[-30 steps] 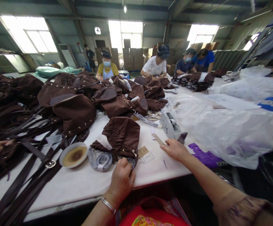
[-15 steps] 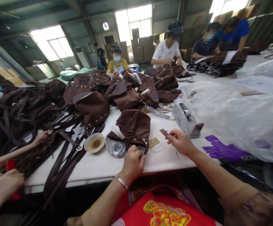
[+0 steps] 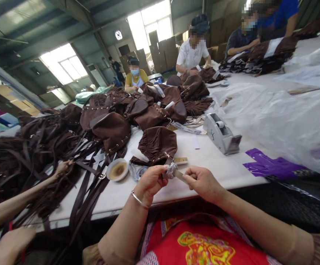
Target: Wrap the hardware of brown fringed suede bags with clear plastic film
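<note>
My left hand (image 3: 153, 180) pinches a small grey bundle (image 3: 171, 170) that looks wrapped in clear plastic. Against that bundle lies the end of a narrow tan card strip (image 3: 181, 176), held between the thumb and fingers of my right hand (image 3: 202, 182). Just beyond both hands rests a dark brown fringed bag (image 3: 158, 145) on the table. Another plastic-wrapped grey coil (image 3: 137, 171) sits by the bag's lower left side, partly hidden. To its left is a white bowl (image 3: 117, 169) with a brownish liquid or paste.
A grey tape dispenser (image 3: 222, 134) stands at right, near purple plastic (image 3: 270, 162) and clear sheeting (image 3: 281, 121). Brown bags (image 3: 112, 130) and straps pile up at left and behind. A co-worker's hands (image 3: 13, 241) work at lower left; other people stand across the table.
My left hand has lifted the grey bundle away from the bag's edge. My right hand has moved left and brought the card strip to it. The view has shifted slightly.
</note>
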Motion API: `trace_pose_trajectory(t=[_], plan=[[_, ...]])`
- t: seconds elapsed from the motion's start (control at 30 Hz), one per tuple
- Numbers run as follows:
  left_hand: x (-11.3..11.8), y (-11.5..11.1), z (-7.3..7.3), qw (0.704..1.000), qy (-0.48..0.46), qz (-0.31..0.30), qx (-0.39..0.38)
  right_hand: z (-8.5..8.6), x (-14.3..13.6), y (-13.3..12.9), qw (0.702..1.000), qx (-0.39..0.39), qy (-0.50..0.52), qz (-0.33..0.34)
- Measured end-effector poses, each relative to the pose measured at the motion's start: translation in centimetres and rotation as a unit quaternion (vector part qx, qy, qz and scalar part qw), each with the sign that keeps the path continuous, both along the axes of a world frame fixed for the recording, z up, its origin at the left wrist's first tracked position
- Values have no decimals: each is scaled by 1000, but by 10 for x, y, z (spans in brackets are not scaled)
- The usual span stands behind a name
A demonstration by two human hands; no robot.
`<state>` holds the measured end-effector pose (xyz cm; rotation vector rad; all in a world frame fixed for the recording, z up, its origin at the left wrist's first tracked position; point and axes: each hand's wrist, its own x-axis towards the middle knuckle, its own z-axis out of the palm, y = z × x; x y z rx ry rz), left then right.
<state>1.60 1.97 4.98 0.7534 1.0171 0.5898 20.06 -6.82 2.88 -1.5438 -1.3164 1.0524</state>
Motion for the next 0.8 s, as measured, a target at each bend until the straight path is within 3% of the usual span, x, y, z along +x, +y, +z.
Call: trace_pose_trajectory(t=[0.13,0.27,0.33,0.43,0.5,0.6,0.7,0.8], plan=[[1,-4,-2,1000,-3,-3,-2,-2,-9,2,996,48,-81,-7],[3,-10,-3,999,10,-24,47,-4,-16,9,984,111,-140,-10],[5,-14,-4,995,33,-38,83,-9,-18,13,990,96,-101,-16],[7,-20,-8,979,94,-56,169,-17,-20,14,995,20,90,-31],[7,-23,-10,948,166,-55,266,-22,-23,10,965,-52,257,-22],[6,-29,-12,874,274,-43,400,-27,-31,3,885,-149,440,-17],[4,-39,-14,832,309,-37,459,-31,-45,4,833,-174,523,-49],[0,-51,-18,808,328,-31,489,-31,-61,10,803,-194,555,-96]])
